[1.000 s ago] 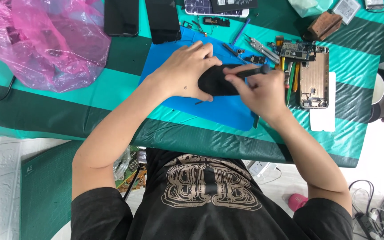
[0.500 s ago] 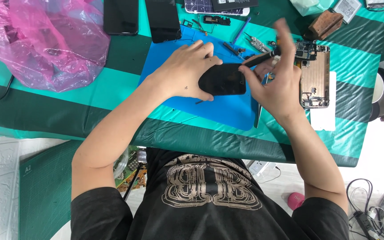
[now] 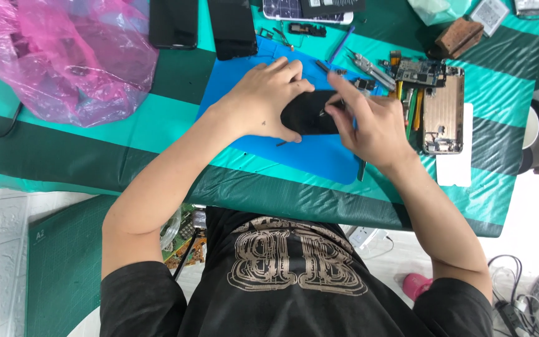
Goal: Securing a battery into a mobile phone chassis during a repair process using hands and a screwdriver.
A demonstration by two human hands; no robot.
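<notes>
black phone [image 3: 307, 112], glossy and oblong, lies on blue mat [image 3: 319, 156].

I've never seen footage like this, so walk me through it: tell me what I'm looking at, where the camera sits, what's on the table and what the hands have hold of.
There is no machine here, only a person working with two bare hands. The single camera is worn on the person's head and looks straight down, so you see their arms, black shirt and the table from above.

The table is covered in green and teal stripes, with a blue mat on it. The left hand steadies a dark phone on the mat, and the right hand works at its other end; whether it holds a small tool I cannot tell.

Around them lie a pink plastic bag, two dark phones at the far edge, a gold opened phone body, and small tools and parts.
</notes>
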